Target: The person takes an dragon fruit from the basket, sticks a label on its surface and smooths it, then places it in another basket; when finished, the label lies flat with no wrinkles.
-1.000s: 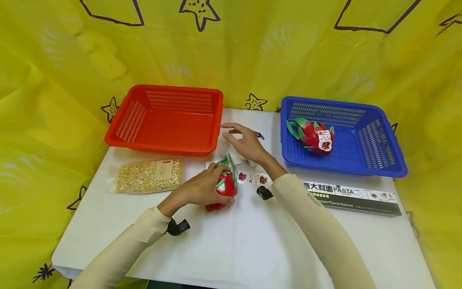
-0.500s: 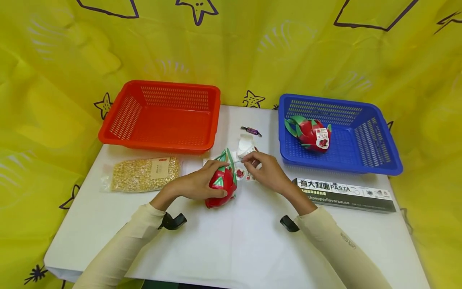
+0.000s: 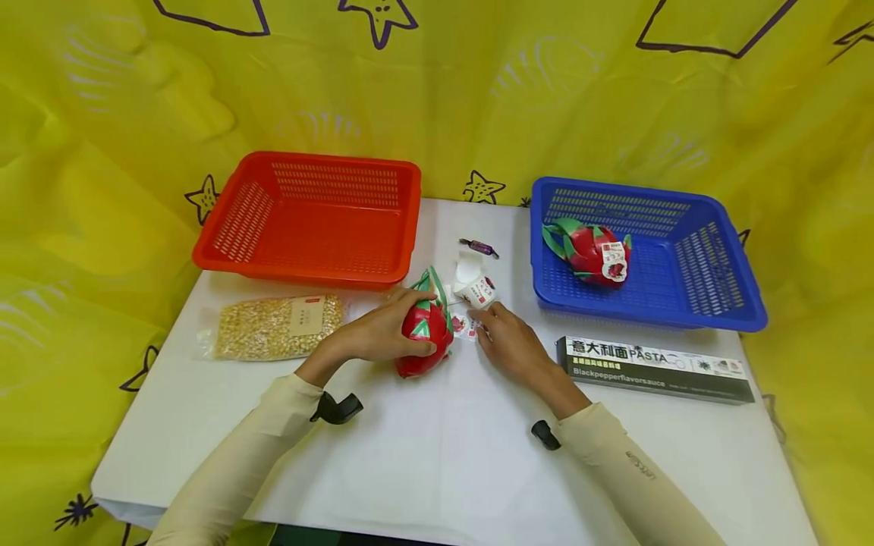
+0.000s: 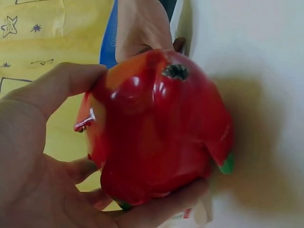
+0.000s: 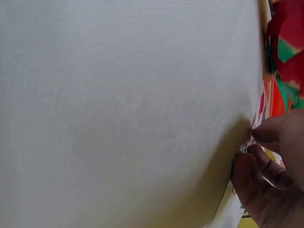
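Note:
My left hand [image 3: 389, 330] grips a dragon fruit [image 3: 423, 345] from its left side, holding it tilted with its green leaf tips pointing away. In the left wrist view its glossy red end with a dark stub faces the camera, thumb and fingers spread round it. My right hand [image 3: 515, 345] is low over the table just right of the fruit. Its curled thumb and fingers pinch at a strip of dragon fruit labels [image 3: 459, 324], covering the strip's right end. Just beyond that hand lies the white label roll [image 3: 476, 288].
A red basket [image 3: 307, 274] stands at the back left, a bag of yellow kernels [image 3: 262, 330] before it. At the back right, a blue basket [image 3: 635, 312] holds another labelled dragon fruit [image 3: 594, 256]. A pasta box [image 3: 655, 371] lies in front. A purple wrapped candy [image 3: 480, 247] lies behind the roll.
My right hand has come down from behind the fruit, past the roll, to the label strip's right end. My left hand keeps its grip on the dragon fruit, almost in place.

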A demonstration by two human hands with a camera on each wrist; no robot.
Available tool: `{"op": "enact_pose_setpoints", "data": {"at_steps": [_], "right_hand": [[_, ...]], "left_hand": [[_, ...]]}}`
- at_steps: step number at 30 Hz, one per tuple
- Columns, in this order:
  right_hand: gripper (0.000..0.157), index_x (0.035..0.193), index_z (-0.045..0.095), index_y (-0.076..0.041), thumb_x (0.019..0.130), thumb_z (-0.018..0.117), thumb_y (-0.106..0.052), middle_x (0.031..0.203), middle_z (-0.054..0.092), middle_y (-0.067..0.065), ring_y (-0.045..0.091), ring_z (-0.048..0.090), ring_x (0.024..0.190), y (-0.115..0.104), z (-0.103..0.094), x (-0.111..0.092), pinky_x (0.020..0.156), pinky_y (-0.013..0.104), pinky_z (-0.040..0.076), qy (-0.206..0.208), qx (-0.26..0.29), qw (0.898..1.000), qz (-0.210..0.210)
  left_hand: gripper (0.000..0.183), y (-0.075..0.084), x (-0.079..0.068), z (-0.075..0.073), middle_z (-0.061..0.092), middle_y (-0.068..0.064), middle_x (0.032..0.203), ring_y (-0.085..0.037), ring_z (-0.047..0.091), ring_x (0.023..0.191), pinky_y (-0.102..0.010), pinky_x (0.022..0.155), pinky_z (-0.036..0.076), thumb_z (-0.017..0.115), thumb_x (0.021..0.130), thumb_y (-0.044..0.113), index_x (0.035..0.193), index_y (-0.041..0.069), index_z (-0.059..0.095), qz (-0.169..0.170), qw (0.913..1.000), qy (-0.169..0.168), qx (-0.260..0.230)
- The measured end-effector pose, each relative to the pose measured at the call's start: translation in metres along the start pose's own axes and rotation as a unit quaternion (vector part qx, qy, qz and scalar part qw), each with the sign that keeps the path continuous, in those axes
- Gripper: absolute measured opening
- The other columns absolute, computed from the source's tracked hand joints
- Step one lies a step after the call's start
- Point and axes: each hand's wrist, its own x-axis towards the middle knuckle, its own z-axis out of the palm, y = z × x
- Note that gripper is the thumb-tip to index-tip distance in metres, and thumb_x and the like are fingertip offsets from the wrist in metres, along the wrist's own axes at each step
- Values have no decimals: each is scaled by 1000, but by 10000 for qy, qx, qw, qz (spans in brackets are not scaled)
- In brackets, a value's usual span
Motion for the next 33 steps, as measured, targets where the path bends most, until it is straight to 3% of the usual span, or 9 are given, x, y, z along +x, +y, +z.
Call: {"op": "enact_pose_setpoints", "data": {"at_steps": [5,8,13,20,25,33], "right_hand": [[26,124,75,-6,99,73,-10,105,65,10,21,62,81,1,0,0,69,39,56,50,-149,9998,-91],[19,116,74,-8,98,74,-12,108,64,9,22,63,87,3,-1,2,67,40,57,96,-254,9996,-108],[11,106,72,-11,96,76,-12,110,67,6,23,60,95,8,1,3,61,38,54,377,-744,9946,-620],[9,106,73,-10,98,73,-13,99,73,6,25,63,94,14,1,-2,71,38,54,798,-1057,9826,-1305],[19,114,73,-6,96,75,-10,109,71,10,28,60,98,16,-4,-4,79,39,52,640,-969,9835,-1389],[8,101,74,-6,94,77,-8,105,65,8,25,60,95,16,-12,-8,82,37,54,484,-681,9877,-1324]], "left_hand": [[87,-8,8,0,37,-14,156,-34,51,133,-46,96,60,80,93,34,164,22,32,179,9996,75,-213],[88,-10,7,0,29,-15,164,-37,45,140,-51,101,58,79,95,32,166,24,28,303,9994,18,-189],[89,-10,3,0,11,-13,174,-40,34,150,-57,110,51,76,97,30,170,25,24,355,9992,-125,-94],[72,-3,0,-1,24,-14,170,-39,45,144,-56,107,53,74,100,26,163,23,41,512,9985,186,-17],[71,-1,1,3,27,-15,169,-40,48,141,-60,108,52,73,101,29,163,22,40,401,9983,408,-54],[72,-3,3,12,27,-14,168,-42,49,140,-60,106,53,74,101,26,163,21,37,511,9965,531,-390]]}}
